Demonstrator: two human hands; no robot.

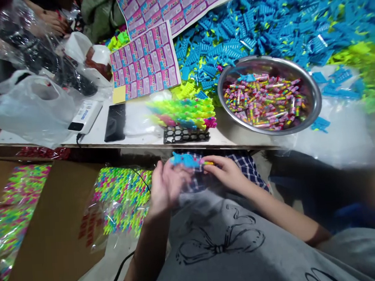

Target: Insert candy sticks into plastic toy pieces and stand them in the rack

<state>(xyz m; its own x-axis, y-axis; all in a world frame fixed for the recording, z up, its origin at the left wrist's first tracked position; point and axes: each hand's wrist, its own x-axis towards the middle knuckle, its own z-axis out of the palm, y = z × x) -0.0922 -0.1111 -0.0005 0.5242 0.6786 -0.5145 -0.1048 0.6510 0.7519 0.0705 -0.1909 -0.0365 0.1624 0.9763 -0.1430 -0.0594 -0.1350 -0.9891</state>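
Note:
My right hand (224,171) pinches a small candy tube (208,162), pink and yellow, between thumb and fingertips. Against the tube's left end is a blue plastic toy piece (185,159); whether the two are joined I cannot make out. My left hand (169,182) lies palm up just below the blue piece, thumb apart and fingers blurred by motion. Over the table edge, a bundle of neon toy pieces (188,112) sits on a black perforated rack (186,135). A steel bowl (317,101) holds many more candy tubes.
Blue toy parts (262,19) are heaped at the back right, yellow-green ones (368,68) beside them. Label sheets (145,62), a phone (114,123), a power bank (86,116) and a plastic bag (27,109) lie leftward. Bagged toys (123,196) sit in a carton (48,218). Another person's hand (52,21) shows upper left.

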